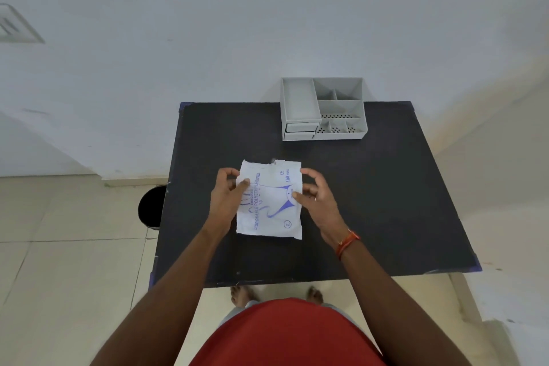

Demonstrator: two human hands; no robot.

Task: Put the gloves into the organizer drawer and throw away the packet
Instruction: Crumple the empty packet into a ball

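Observation:
A white packet (pixel 274 217) of disposable gloves, printed in blue, lies flat in the middle of the black table (pixel 371 202). My left hand (pixel 225 196) grips its left edge, thumb on top. The right edge is pinched by my right hand (pixel 315 196), again with the thumb on top. The packet's top edge looks torn. No loose gloves show. A grey organizer (pixel 323 108) stands at the table's far edge; its two small drawers (pixel 299 131) at the front left are closed.
A black round bin (pixel 152 207) stands on the tiled floor just left of the table. A white wall rises behind the table. My feet show below the table's near edge.

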